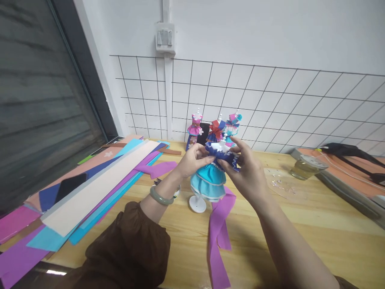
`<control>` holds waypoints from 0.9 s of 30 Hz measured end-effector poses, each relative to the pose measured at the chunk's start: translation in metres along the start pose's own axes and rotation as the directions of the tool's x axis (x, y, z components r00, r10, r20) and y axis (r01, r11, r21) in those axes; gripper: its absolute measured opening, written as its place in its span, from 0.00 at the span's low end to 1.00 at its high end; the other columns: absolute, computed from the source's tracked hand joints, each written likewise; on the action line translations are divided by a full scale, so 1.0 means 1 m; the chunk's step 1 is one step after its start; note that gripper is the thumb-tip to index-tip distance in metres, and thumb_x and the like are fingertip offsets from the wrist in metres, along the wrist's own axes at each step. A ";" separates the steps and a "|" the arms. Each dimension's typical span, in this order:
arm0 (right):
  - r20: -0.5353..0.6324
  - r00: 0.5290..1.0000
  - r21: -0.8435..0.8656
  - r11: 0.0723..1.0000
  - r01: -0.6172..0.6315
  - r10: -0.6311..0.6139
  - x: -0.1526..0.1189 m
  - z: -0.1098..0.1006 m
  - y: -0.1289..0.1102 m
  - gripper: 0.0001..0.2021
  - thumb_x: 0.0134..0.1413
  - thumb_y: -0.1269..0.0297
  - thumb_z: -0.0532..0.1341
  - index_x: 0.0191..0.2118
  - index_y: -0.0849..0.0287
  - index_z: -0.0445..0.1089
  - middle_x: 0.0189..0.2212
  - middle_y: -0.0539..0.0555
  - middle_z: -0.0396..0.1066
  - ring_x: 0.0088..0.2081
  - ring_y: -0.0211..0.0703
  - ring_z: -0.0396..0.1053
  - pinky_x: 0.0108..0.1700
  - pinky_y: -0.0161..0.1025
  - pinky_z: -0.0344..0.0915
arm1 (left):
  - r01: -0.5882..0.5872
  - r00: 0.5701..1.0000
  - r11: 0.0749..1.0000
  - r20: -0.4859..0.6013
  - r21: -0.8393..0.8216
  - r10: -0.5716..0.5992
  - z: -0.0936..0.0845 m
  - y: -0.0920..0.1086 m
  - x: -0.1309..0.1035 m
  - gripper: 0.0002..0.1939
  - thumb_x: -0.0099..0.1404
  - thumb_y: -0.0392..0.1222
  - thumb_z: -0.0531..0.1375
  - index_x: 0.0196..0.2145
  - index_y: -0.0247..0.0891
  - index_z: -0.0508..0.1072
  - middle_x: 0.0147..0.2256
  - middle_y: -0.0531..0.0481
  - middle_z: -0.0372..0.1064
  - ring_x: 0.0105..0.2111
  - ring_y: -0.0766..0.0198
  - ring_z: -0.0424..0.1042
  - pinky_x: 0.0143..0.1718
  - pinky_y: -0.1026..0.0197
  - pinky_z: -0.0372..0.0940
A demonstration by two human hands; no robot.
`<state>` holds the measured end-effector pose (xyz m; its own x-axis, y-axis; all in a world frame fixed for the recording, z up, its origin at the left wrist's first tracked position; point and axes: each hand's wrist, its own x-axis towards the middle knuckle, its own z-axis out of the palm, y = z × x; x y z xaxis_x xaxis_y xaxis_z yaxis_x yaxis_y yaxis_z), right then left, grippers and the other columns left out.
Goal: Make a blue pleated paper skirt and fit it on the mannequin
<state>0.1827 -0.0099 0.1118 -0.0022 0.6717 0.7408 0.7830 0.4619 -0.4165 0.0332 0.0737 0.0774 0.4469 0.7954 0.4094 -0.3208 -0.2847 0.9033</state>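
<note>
A small white mannequin (219, 147) on a round white base (197, 204) leans between my hands. It wears a tiered light-blue skirt (208, 181) with white edging. Around its chest runs a dark blue ruffled strip (221, 154) with wavy white trim. My left hand (198, 157) pinches the strip's left part, thumb against fingers. My right hand (245, 168) grips its right end, with thumb and fingers closed on it. The mannequin's back is hidden. A purple strip (219, 233) trails on the table below the skirt.
Behind stand several dressed mini mannequins (196, 123) near a wire grid (252, 96). Coloured sheets and strips (102, 184) are piled at left, with a black phone (71, 187) on them. At right are a glass cup (308, 166), small shiny bits (282, 184) and a black strap (351, 154).
</note>
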 end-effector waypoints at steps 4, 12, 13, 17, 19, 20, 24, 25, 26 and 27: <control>0.006 1.000 0.022 1.000 -0.012 0.012 0.001 0.001 0.000 0.28 0.49 0.67 0.60 0.58 0.53 0.55 0.44 0.58 0.67 0.38 0.46 0.69 0.34 0.43 0.68 | -0.021 0.999 0.993 0.048 0.113 0.015 0.002 0.002 -0.003 0.18 0.50 0.47 0.66 0.30 0.35 0.63 0.28 0.54 0.60 0.29 0.70 0.62 0.32 0.64 0.58; 0.090 0.991 0.211 0.970 -0.119 0.102 0.002 -0.005 0.001 0.28 0.50 0.65 0.61 0.58 0.53 0.56 0.41 0.56 0.66 0.29 0.39 0.68 0.32 0.41 0.70 | -0.039 0.999 0.990 -0.006 0.135 0.040 0.004 0.003 -0.003 0.17 0.50 0.46 0.67 0.29 0.34 0.63 0.25 0.56 0.58 0.26 0.72 0.58 0.27 0.66 0.54; 0.110 0.989 0.242 0.963 -0.121 0.097 0.002 -0.006 0.002 0.28 0.50 0.65 0.61 0.58 0.53 0.56 0.42 0.56 0.66 0.30 0.39 0.68 0.32 0.40 0.70 | -0.034 0.999 0.990 -0.014 0.139 0.036 0.004 0.003 -0.003 0.17 0.50 0.45 0.67 0.28 0.34 0.63 0.25 0.56 0.58 0.25 0.72 0.58 0.27 0.66 0.54; 0.108 0.991 0.256 0.961 -0.103 0.077 0.003 -0.008 0.006 0.28 0.50 0.67 0.61 0.58 0.51 0.56 0.41 0.55 0.66 0.31 0.39 0.69 0.33 0.40 0.70 | -0.021 0.999 0.990 -0.033 0.141 0.026 0.003 0.004 -0.002 0.17 0.49 0.45 0.67 0.28 0.34 0.64 0.25 0.55 0.60 0.26 0.71 0.60 0.28 0.66 0.56; 0.090 0.992 0.228 0.968 -0.101 0.083 0.003 -0.007 0.006 0.28 0.49 0.67 0.61 0.57 0.52 0.57 0.40 0.55 0.67 0.30 0.39 0.68 0.33 0.41 0.70 | -0.021 0.999 0.990 -0.037 0.139 0.026 0.003 0.004 -0.003 0.17 0.49 0.45 0.67 0.29 0.34 0.64 0.26 0.55 0.61 0.27 0.70 0.61 0.29 0.65 0.57; 0.079 0.993 0.209 0.973 -0.100 0.085 0.003 -0.007 0.006 0.28 0.49 0.68 0.61 0.57 0.52 0.57 0.40 0.55 0.67 0.29 0.38 0.68 0.33 0.41 0.70 | -0.022 0.999 0.990 -0.036 0.142 0.027 0.003 0.004 -0.003 0.16 0.50 0.45 0.67 0.29 0.34 0.64 0.26 0.54 0.61 0.27 0.70 0.62 0.29 0.65 0.57; 0.044 0.996 0.162 0.983 -0.083 0.076 0.003 -0.005 0.003 0.27 0.49 0.69 0.61 0.57 0.53 0.58 0.38 0.54 0.68 0.30 0.39 0.67 0.34 0.41 0.70 | -0.034 0.999 0.985 -0.009 0.170 0.036 0.001 0.003 -0.002 0.16 0.51 0.45 0.66 0.32 0.34 0.66 0.27 0.53 0.62 0.29 0.69 0.63 0.31 0.64 0.58; 0.043 0.996 0.163 0.983 -0.081 0.075 0.002 -0.004 0.003 0.27 0.49 0.70 0.61 0.57 0.54 0.58 0.38 0.54 0.68 0.30 0.39 0.67 0.34 0.41 0.70 | -0.036 0.999 0.984 0.000 0.177 0.036 0.001 0.002 -0.002 0.17 0.51 0.46 0.66 0.33 0.34 0.67 0.29 0.52 0.63 0.30 0.68 0.64 0.32 0.64 0.59; 0.044 0.996 0.167 0.983 -0.082 0.076 0.002 -0.004 0.002 0.27 0.49 0.70 0.60 0.57 0.54 0.57 0.37 0.54 0.67 0.30 0.40 0.68 0.34 0.41 0.70 | -0.037 0.999 0.983 0.007 0.181 0.036 0.001 0.002 -0.002 0.18 0.51 0.46 0.66 0.35 0.34 0.67 0.30 0.51 0.65 0.32 0.67 0.65 0.34 0.63 0.60; 0.044 0.996 0.170 0.982 -0.085 0.079 0.002 -0.003 0.002 0.28 0.49 0.70 0.60 0.57 0.54 0.57 0.37 0.54 0.67 0.30 0.39 0.68 0.34 0.41 0.69 | -0.039 0.999 0.983 0.013 0.181 0.038 0.002 0.002 -0.003 0.19 0.50 0.46 0.66 0.37 0.34 0.67 0.32 0.50 0.66 0.34 0.65 0.66 0.36 0.62 0.61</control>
<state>0.1860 -0.0095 0.1139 0.0319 0.7308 0.6818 0.6633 0.4949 -0.5614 0.0326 0.0703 0.0786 0.4451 0.7773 0.4447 -0.1815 -0.4080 0.8948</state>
